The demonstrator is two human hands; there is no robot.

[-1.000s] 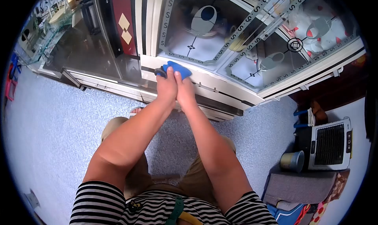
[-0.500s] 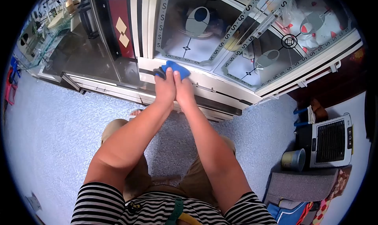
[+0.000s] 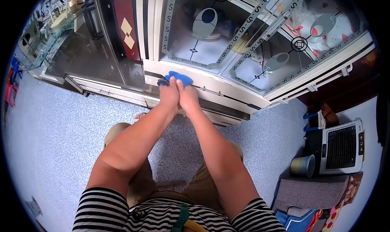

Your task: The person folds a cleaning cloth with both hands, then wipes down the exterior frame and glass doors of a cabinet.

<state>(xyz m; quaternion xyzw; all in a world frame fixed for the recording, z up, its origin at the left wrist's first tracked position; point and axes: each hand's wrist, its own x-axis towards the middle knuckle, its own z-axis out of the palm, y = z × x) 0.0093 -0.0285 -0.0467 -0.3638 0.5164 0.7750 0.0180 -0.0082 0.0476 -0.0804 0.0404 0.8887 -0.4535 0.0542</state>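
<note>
A crumpled blue cloth sticks out beyond my fingertips, in front of the drawer face of a white cabinet. My left hand and my right hand are pressed together side by side, thumbs on top, closed on this cloth. Beside my left fingers shows a small dark piece with a blue edge; I cannot tell what it is. Glass doors with printed patterns stand above the drawer. Most of my fingers are hidden beneath the thumbs and cloth.
To the left is a dark glossy counter with a flask and a glass shelf. An air cooler, a bucket and a grey cushioned piece stand at right on the speckled floor.
Both hands have drawn slightly down toward me with the blue cloth, which looks more bunched and lower on the drawer face. The camera view has barely shifted.
</note>
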